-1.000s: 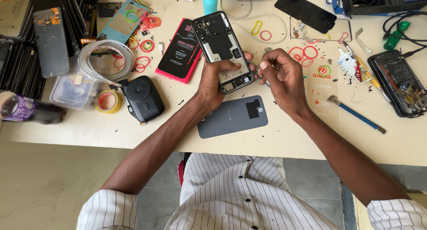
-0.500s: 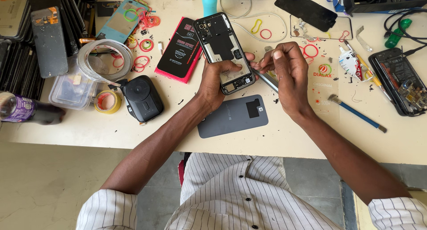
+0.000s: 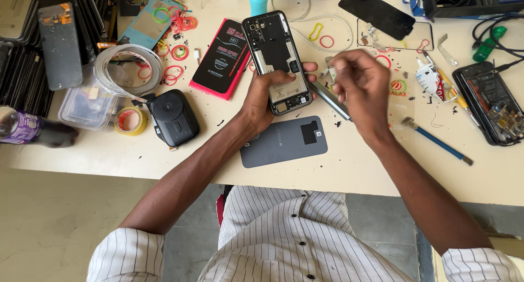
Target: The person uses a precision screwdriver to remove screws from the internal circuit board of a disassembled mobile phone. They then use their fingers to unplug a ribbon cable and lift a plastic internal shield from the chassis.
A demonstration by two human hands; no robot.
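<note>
My left hand (image 3: 266, 98) grips the lower end of an opened black phone (image 3: 274, 50), back cover off, its boards and metal plates showing. My right hand (image 3: 364, 84) hovers just right of the phone, fingertips pinched on a small pale piece (image 3: 331, 70). A slim metal tool (image 3: 331, 101) lies slanted between the two hands, partly under the right one; I cannot tell whether any finger holds it. The phone's grey back cover (image 3: 284, 143) lies flat on the table below both hands.
A red-and-black package (image 3: 221, 58) and a black round-faced device (image 3: 174, 118) lie to the left, near a yellow tape roll (image 3: 131, 121) and a clear plastic box (image 3: 87, 104). A second opened phone (image 3: 491, 102) and a blue-handled tool (image 3: 436, 143) lie right. Rubber bands are scattered about.
My right hand has lifted and shifted right, away from the phone's lower edge, now pinching a small piece. My left hand and the phone stay put.
</note>
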